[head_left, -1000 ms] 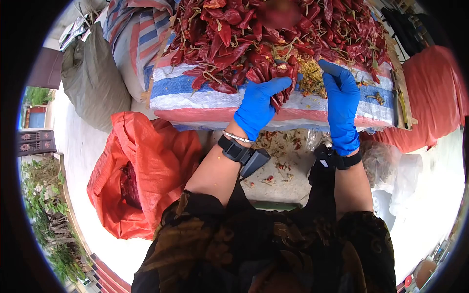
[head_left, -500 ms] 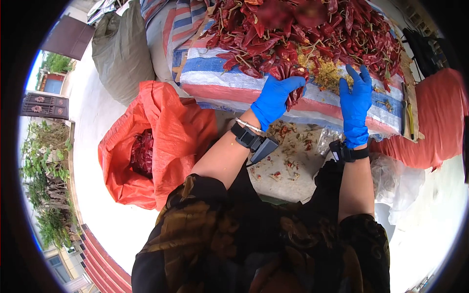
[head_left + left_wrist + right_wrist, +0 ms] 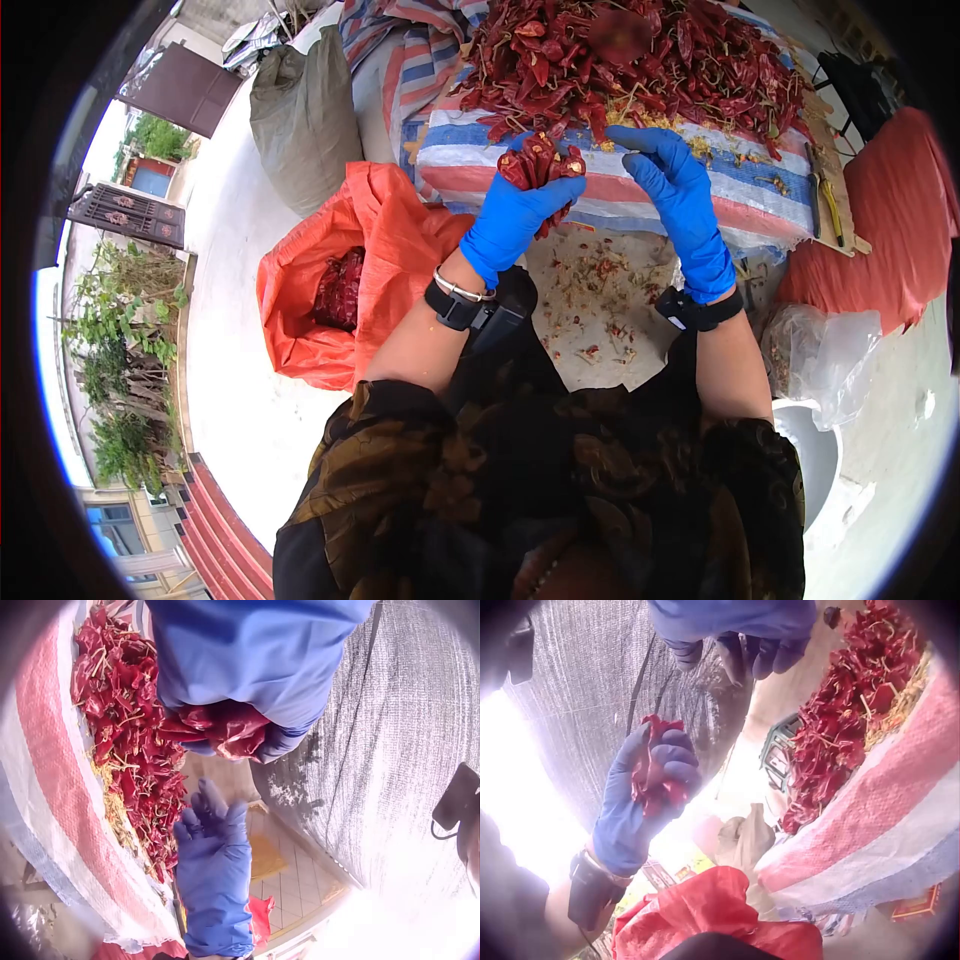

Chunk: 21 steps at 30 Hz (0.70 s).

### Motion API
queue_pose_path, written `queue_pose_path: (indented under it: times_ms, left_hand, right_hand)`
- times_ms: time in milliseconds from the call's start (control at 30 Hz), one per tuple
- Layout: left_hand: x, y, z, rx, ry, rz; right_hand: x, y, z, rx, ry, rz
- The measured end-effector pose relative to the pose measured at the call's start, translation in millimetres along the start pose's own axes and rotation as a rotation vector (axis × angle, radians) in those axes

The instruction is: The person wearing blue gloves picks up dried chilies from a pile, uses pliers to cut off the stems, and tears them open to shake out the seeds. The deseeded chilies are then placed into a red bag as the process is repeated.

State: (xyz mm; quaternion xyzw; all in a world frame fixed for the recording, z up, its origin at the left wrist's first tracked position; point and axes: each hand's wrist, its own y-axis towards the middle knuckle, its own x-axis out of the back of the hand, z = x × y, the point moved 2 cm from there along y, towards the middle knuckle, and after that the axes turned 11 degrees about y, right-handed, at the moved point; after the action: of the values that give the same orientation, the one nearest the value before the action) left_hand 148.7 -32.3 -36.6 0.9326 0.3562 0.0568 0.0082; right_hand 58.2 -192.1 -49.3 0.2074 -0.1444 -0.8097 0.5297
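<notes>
My left hand [image 3: 515, 222], in a blue glove, grips a bunch of dried red chili peppers [image 3: 541, 160] in front of the heap's near edge. Its curled fingers wrap the bunch in the right wrist view, where red chilies [image 3: 651, 769] stick out above and below. To the right is my gloved right hand [image 3: 682, 195], fingers loosely bent toward the bunch and apart from it. Nothing shows between those fingers [image 3: 214, 799] in the left wrist view. Behind both hands spreads a large heap of dried chilies [image 3: 700, 70], with yellowish bits at its near edge.
Striped woven sheeting [image 3: 470, 180] covers the surface under the heap. An open red sack [image 3: 420, 235] with chilies inside stands at left, a grey-green sack [image 3: 305, 130] behind it. A yellow-handled tool [image 3: 832, 210] lies at the right edge, near a full red sack [image 3: 880, 230]. Scraps litter the floor [image 3: 600, 300].
My left hand has drawn the chili bunch back and left from the heap's edge, its tops now turned up. My right hand's straighter fingers have bent toward it. The head view has shifted.
</notes>
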Motion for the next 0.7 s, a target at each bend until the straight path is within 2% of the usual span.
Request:
queue_pose_path:
  times_ms: [33, 100, 167, 233, 300, 367, 400, 433, 500, 533, 600, 633, 667, 700]
  left_hand:
    - [-4, -5, -5, 0.010, 0.021, -0.019]
    - [-12, -14, -9, 0.024, 0.049, -0.030]
    - [-16, -19, -10, -0.007, 0.141, 0.001]
    - [-20, -22, -10, -0.006, 0.172, 0.013]
    - [-23, -26, -13, -0.008, 0.207, 0.032]
    - [-17, -34, -17, 0.120, 0.099, 0.017]
    - [-10, -35, -23, 0.115, 0.156, 0.000]
    - [-2, -37, -27, 0.054, 0.159, -0.096]
    - [21, -43, -29, -0.051, 0.141, -0.317]
    - [46, -49, -32, 0.025, 0.259, -0.314]
    - [84, -65, -40, 0.155, 0.463, -0.473]
    - [104, -72, -39, 0.064, 0.561, -0.591]
    - [134, -76, -31, -0.139, 0.621, -0.615]
    - [178, -81, -11, -0.205, 0.769, -0.681]
  right_hand:
    - [-8, -3, 5, 0.000, 0.000, -0.004]
    - [-19, -11, 11, -0.069, 0.214, 0.031]
    - [-21, -18, 2, -0.105, 0.193, 0.035]
    - [-20, -20, -2, -0.156, 0.316, 0.107]
    - [-12, -19, 1, -0.092, 0.262, 0.131]
    - [-4, -20, 0, -0.259, 0.280, 0.143]
    - [6, -19, -15, -0.173, 0.203, 0.102]
    - [16, -18, -34, -0.163, 0.204, 0.096]
    - [37, -16, -60, -0.043, -0.305, -0.056]
    - [44, -18, -59, -0.010, -0.502, -0.075]
    - [49, -18, -61, 0.011, -0.545, -0.064]
    - [51, -18, -62, 0.031, -0.590, -0.048]
    - [51, -18, -61, 0.031, -0.589, -0.046]
    - [51, -19, -59, 0.023, -0.598, -0.032]
